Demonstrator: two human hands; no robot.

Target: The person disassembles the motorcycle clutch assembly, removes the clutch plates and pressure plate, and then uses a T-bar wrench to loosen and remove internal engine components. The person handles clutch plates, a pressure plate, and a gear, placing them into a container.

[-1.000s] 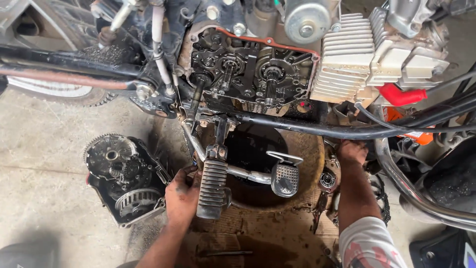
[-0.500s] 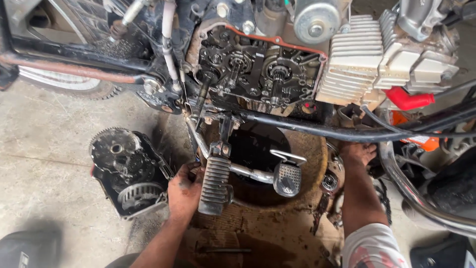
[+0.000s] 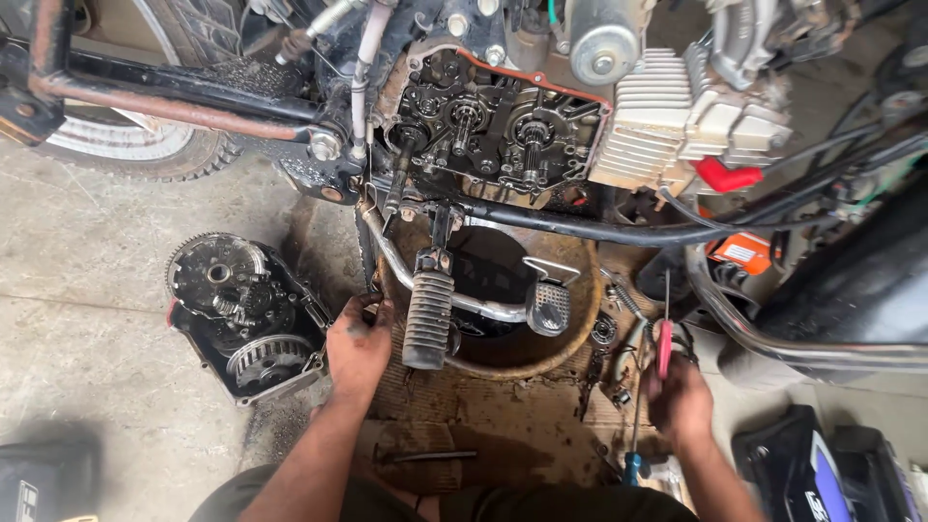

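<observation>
Red-handled screwdriver (image 3: 664, 338), slim shaft upright, right hand (image 3: 682, 401) closed round its handle, left hand (image 3: 356, 343) curled beside ribbed black footpeg (image 3: 426, 319), hold unclear

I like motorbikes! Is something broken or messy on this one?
Yes. The engine is open with its gears showing, because the cover lies off on the floor. Dark oily stains spread under the drain pan. The right hand holds a red-handled tool.

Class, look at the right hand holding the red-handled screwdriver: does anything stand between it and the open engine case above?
Yes. Between the right hand with the red-handled screwdriver and the open engine case run a black frame tube and the brake pedal. The left hand rests beside the footpeg.
</observation>
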